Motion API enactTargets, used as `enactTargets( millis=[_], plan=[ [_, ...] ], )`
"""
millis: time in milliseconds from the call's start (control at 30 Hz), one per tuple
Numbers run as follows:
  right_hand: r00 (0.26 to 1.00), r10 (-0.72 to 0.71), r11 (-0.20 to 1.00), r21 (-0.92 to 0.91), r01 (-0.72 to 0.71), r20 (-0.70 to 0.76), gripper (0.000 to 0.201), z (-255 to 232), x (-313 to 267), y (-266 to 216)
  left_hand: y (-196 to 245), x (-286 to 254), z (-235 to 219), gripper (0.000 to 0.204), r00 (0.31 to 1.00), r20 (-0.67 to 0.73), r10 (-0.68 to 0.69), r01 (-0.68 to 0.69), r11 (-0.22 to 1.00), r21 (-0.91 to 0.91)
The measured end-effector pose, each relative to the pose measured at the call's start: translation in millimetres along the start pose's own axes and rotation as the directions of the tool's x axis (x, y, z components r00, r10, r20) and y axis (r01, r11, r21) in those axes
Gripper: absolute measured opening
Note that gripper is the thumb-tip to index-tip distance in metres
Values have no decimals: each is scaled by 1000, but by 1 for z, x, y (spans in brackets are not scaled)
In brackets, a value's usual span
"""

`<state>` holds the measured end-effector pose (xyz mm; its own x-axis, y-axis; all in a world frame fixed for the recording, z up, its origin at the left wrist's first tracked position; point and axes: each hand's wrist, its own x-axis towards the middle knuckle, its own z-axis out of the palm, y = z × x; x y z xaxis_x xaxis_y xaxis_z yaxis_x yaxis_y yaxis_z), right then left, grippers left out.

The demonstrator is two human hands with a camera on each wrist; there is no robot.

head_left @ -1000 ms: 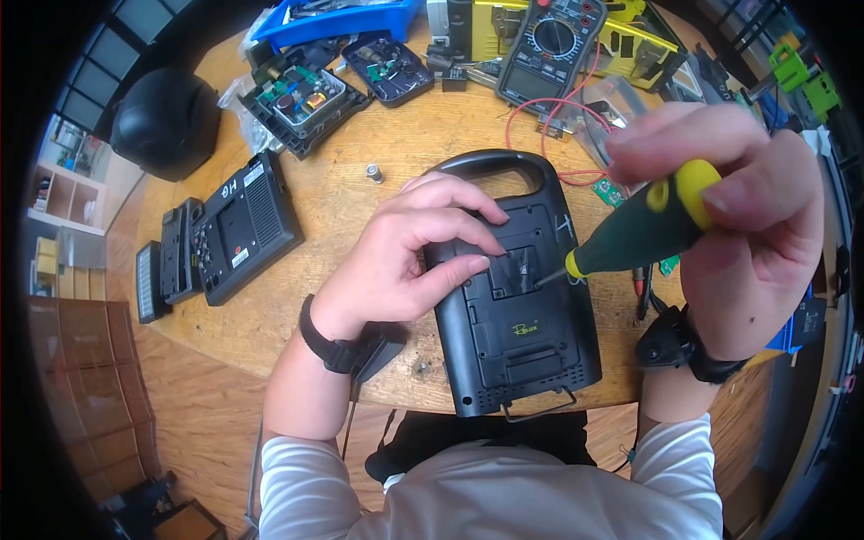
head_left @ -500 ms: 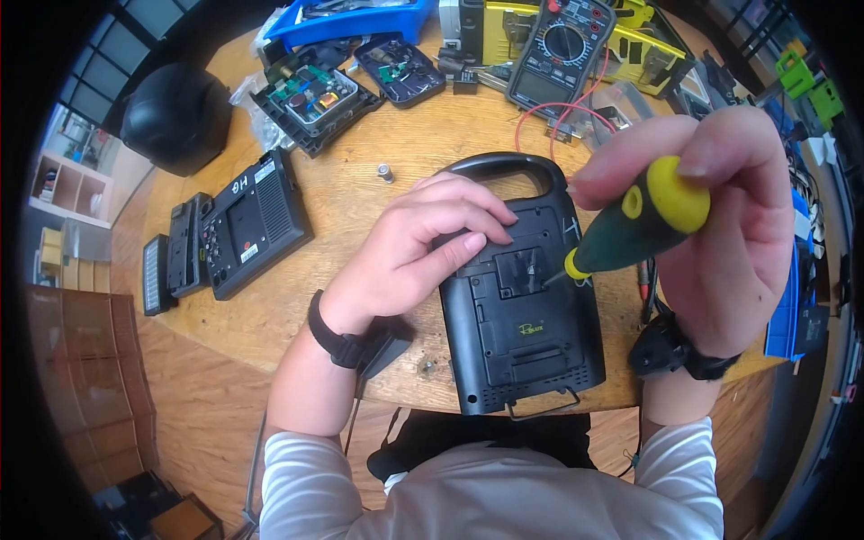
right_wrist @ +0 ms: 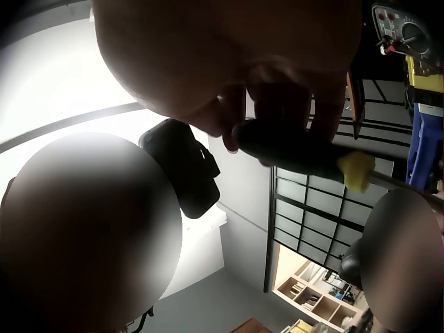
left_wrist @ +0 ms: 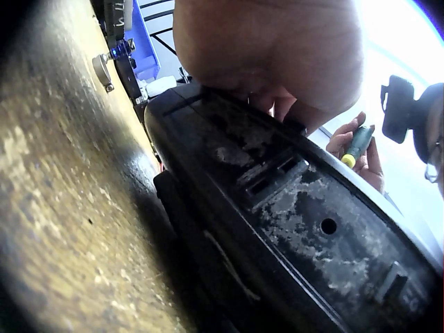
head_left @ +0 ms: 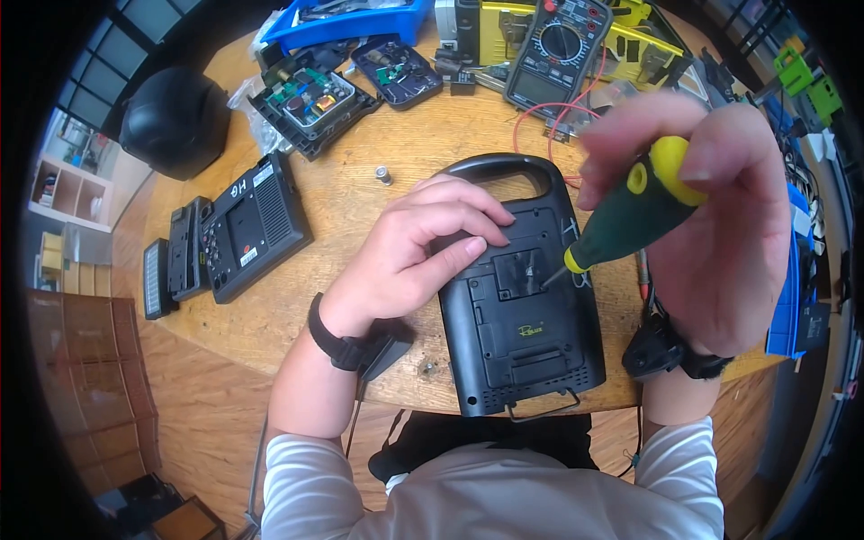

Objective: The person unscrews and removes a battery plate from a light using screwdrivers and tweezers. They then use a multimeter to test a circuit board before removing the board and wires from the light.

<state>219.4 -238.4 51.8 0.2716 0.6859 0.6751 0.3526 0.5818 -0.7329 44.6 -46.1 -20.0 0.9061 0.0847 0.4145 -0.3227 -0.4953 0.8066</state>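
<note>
A black portable device (head_left: 526, 360) with a carry handle and a "Relux" label lies on the table, its screwed panel facing up. My left hand (head_left: 418, 238) rests on its left side, fingers and thumb loosely bent over the panel's edge. In my right hand (head_left: 720, 234) is a screwdriver (head_left: 630, 216) with a green and yellow grip, held between thumb and fingers. The screwdriver slants down to the left, its tip at the right side of a small square recess (head_left: 517, 273) in the panel. The left wrist view shows the device's scuffed side wall (left_wrist: 305, 215).
Left of the device stands a black unit (head_left: 256, 225) marked "HG", with a small metal cylinder (head_left: 383, 175) between. Toward the back are an opened circuit housing (head_left: 310, 103), a blue tray (head_left: 346, 27) and a multimeter (head_left: 560, 54) with red leads. The table's front edge is close by.
My left thumb and fingers have drawn back a little from the recess. The right hand has shifted its hold on the screwdriver's grip, while the tip stays at the recess.
</note>
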Motion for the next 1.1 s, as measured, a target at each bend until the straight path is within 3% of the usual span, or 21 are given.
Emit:
enactTargets(
  millis=[33,100,133,200,333,367,433,467,533,600,633,667,700,733,800,833,867,933,1000,1100],
  plan=[
    [1000,0,1000,-1,0,-3,19,-6,0,6,0,0,0,12,1000,-2,2,-2,1000,-1],
    [999,-27,964,265,17,36,24,-14,4,13,0,0,0,12,1000,-1,-1,1,1000,-2],
    [999,-27,964,266,17,35,24,-10,3,8,0,0,0,12,1000,-2,-5,5,1000,-2],
    [991,116,971,218,-100,-63,23,7,1,-8,2,-1,2,12,1000,-8,-30,30,999,-19],
    [986,153,946,300,-126,-69,22,20,10,-7,2,-1,1,12,1000,-18,-13,13,1000,8],
    [986,153,946,300,-125,-70,22,19,7,-4,1,0,1,12,1000,-17,-13,13,1000,9],
    [988,57,995,93,-44,-147,26,16,3,3,0,0,-1,12,1000,13,10,-11,1000,28],
    [989,51,994,100,-37,-141,26,13,4,2,0,-1,-1,12,1000,6,9,-9,999,38],
    [998,47,999,3,-47,-30,26,12,7,-5,2,-1,2,13,999,-38,-32,30,999,-42],
    [991,103,989,115,-93,-83,24,26,9,-10,1,-4,-1,13,993,-122,-12,9,1000,-25],
    [983,124,980,170,-100,-136,24,31,10,-12,-6,-6,-4,13,933,-360,10,-5,1000,15],
    [970,150,969,224,-106,-190,24,33,11,-12,-13,-8,-7,13,818,-573,41,-11,998,56],
    [992,48,999,-9,-49,-120,25,26,10,-9,-17,-8,-11,14,730,-682,32,-39,999,5],
    [992,48,999,-2,-48,-120,25,19,10,-6,-20,-7,-15,15,628,-778,14,-75,996,-43],
    [995,-92,994,-49,93,28,22,13,13,0,-25,-9,-25,20,535,-845,0,-61,997,-39],
    [998,-19,994,-105,12,-64,20,19,9,-3,-27,-10,-29,19,516,-856,-10,-69,996,-53],
    [998,-20,995,-99,15,-59,20,25,9,-8,-30,-11,-31,19,512,-859,-7,-66,997,-47],
    [973,179,983,75,-169,-145,20,32,11,-18,-35,-12,-35,19,480,-875,-65,-70,991,-112],
    [985,160,981,124,-152,-60,23,19,12,-14,-37,-12,-35,19,475,-877,-76,-61,991,-120],
    [993,-97,995,1,97,65,31,9,12,5,-41,-12,-33,18,472,-870,-140,-61,980,-191]
  ],
)
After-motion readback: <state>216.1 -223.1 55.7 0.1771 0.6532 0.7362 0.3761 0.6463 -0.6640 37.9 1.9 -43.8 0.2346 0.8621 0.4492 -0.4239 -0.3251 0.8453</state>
